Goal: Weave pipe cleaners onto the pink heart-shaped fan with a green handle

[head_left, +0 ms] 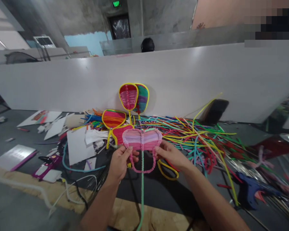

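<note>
A pink and lilac pipe-cleaner fan (132, 138) is held up in front of me. Its upper part is filled with rows; below them a bare pink loop hangs, and a pale green stem runs down the middle. My left hand (120, 160) pinches the fan's left edge between thumb and fingers. At the right edge, my right hand (170, 154) grips it the same way. Behind it lie an orange-striped fan (114, 118) and a red piece with yellow edging (119, 135). A yellow loop (168, 175) rests on the table beside my right hand.
Two finished-looking fans, one pink-red (128, 98) and one green-purple (143, 98), lean against the white partition (86, 83). Loose pipe cleaners (183, 128) heap on the right, near a phone (215, 111), a red can (276, 144) and a blue glue gun (252, 189). White cards (79, 147) lie left.
</note>
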